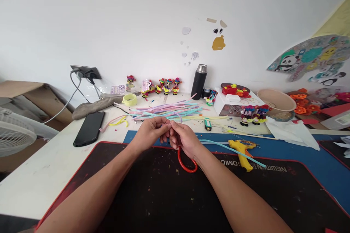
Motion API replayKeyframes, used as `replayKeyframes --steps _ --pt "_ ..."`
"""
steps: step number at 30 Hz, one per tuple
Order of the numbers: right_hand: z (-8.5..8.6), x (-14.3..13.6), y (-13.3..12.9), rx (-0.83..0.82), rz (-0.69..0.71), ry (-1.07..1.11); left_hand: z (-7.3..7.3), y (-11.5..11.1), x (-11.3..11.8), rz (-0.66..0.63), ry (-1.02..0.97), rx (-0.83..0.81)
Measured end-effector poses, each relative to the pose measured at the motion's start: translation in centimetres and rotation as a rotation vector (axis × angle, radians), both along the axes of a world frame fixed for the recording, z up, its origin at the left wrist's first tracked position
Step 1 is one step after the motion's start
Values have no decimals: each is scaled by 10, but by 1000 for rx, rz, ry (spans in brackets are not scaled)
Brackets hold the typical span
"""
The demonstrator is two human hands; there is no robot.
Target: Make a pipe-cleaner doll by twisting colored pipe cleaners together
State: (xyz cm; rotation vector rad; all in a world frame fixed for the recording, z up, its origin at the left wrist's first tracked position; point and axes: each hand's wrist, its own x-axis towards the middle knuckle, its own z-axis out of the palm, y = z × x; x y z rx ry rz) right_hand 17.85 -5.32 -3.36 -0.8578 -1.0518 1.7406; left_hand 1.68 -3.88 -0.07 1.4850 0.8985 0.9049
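Note:
My left hand (153,131) and my right hand (184,138) meet fingertip to fingertip above the far part of the black mat (164,196). Both are closed in a pinch. A lilac strand (177,115) rises in a curve near the fingertips; what exactly is pinched is too small to tell. A red loop handle (187,167) hangs below my right palm, its upper end hidden by that hand. Just behind the hands lies a pile of pastel fuzzy stems (164,110). One pale blue stem (235,150) stretches to the right across a yellow glue gun (242,153).
Left stand a black phone (89,129), driftwood (95,106), yellow tape (129,99) and a fan (16,129). Along the wall are small figures (167,86) and a black flask (199,82). Right are a white box (222,105), a round bowl (276,100) and a green lighter (207,124).

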Motion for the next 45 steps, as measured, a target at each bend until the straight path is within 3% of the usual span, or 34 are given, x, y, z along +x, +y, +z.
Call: replayKeyframes --steps 8,17,24,32,38,45 --pt "4 -1 -2 97 -55 -153 -6 -3 -1 44 88 121" --pt "2 -2 -1 70 -66 -44 -7 1 0 -43 -13 69" --pt "6 -1 1 55 -139 1 -12 -1 4 -22 -11 90" --pt "11 1 1 67 -194 10 -10 0 -3 164 236 375" --pt "10 -1 0 55 -194 25 -13 3 -8 155 398 617" --pt "9 -3 -1 62 -174 5 -8 0 -6 151 407 683"
